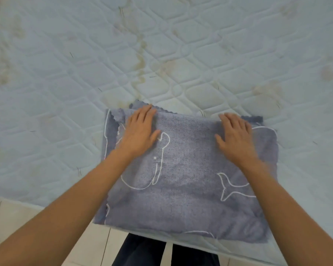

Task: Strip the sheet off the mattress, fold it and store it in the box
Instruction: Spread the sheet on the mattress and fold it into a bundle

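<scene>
The grey-blue sheet with white whale outlines lies folded into a thick rectangle on the near edge of the bare quilted mattress. My left hand rests flat on the fold's far left corner, fingers spread. My right hand lies flat on the far right part, palm down. Neither hand grips the fabric. Layered scalloped edges show at the far and left sides of the fold. No box is in view.
The pale blue mattress carries brownish stains and fills the top and sides of the view. A tiled floor shows at the bottom left. My dark trouser legs stand against the mattress's near edge.
</scene>
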